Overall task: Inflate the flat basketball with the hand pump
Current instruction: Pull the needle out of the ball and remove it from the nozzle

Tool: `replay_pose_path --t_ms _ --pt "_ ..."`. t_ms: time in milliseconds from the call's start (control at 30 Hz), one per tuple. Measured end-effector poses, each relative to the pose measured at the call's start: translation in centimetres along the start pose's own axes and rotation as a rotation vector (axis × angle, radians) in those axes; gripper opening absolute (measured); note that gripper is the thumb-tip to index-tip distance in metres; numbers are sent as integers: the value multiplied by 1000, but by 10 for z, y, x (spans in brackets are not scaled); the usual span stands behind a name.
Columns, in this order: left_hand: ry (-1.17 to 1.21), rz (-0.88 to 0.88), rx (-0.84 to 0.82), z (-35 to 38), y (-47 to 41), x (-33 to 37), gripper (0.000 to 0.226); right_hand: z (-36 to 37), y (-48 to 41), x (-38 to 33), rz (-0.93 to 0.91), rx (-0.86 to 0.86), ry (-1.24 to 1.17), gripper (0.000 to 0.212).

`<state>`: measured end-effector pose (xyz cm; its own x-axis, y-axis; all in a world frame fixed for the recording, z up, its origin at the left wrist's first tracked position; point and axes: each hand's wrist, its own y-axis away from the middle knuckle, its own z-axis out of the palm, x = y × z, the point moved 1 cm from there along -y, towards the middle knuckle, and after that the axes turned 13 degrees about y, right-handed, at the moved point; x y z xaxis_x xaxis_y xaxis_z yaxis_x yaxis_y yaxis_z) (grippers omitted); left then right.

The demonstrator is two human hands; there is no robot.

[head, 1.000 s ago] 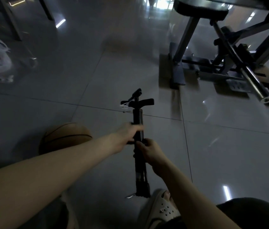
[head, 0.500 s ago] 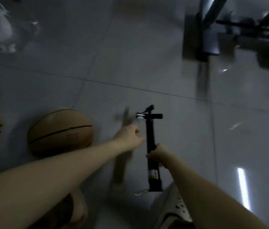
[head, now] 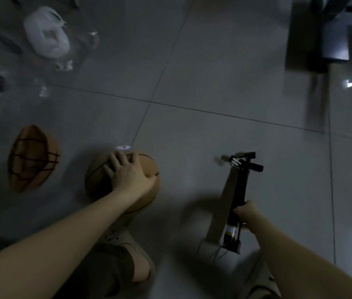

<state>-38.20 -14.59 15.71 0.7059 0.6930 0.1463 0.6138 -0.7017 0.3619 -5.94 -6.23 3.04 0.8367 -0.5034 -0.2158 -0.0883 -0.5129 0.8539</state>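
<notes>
A brown basketball (head: 147,169) lies on the grey tiled floor in front of my knees. My left hand (head: 127,173) rests on top of it with the fingers spread over its surface. To the right, a black hand pump (head: 238,190) stands tilted, its T-handle at the top and its base near my right foot. My right hand (head: 247,211) grips the pump's barrel about halfway down. A second, collapsed brown basketball (head: 31,158) lies further left on the floor.
A white plastic bag (head: 45,33) lies at the far left, with small blurred items near it. The dark base of a gym machine (head: 322,39) stands at the top right. My knees and sandalled feet are at the bottom edge.
My left hand has left the pump and moved left onto the basketball. The view has swung down and left, and the pump now leans in my right hand alone.
</notes>
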Motion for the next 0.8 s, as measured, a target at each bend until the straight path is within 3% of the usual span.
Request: replay_pose_path --t_ms 100,167,233,300,400,600,800 --pt "-46 298 77 13 21 23 90 -10 15 -4 -2 50 103 22" --pt "-19 349 143 10 26 29 89 -13 27 -14 -61 141 245 31" --pt "144 194 154 4 21 21 97 -7 42 -32 -215 201 251 45" --pt "409 -26 10 -1 15 10 111 5 62 -57 -420 150 143 57" --pt "396 35 -124 3 24 15 108 19 96 -99 -565 -56 -76 76" --pt "297 154 -12 10 45 42 97 18 104 -108 -416 -208 -197 75" --pt "262 133 -79 -2 48 68 97 1 88 -94 -375 -206 -173 72"
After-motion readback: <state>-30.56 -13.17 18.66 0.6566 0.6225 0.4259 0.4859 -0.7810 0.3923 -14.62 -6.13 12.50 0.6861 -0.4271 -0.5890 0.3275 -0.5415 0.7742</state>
